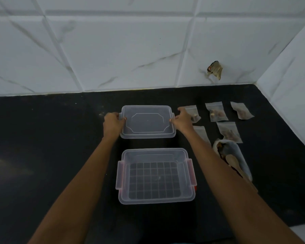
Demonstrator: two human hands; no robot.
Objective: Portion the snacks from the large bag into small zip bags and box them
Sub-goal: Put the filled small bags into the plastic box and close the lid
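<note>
We grip the lid [148,122] at its two short ends. The left hand [114,123] curls round the left tab and the right hand [181,118] round the right tab, with the thumbs on top. The lid sits toward the back edge of the countertop [60,155], just behind the open box [156,150]. From this angle we cannot tell whether it rests on the surface or hovers just above it.

We judge the lid light, thin and somewhat flexible, so a hold at both ends keeps it from twisting. The clear plastic is probably slick, so we grip the raised rim, not the flat panel. The box is empty and looks stiff-walled. Its tinted latches [190,171] are folded outward on both short sides, and we would lift it by the rim beneath them.

Five filled small zip bags [217,111] lie near the back right corner, the nearest just beside the right hand. They are soft and light, so we pinch each at its sealed top strip rather than squeezing the contents. The large bag [236,150], with a wooden spoon [231,160] in it, lies toward the right edge.
</note>
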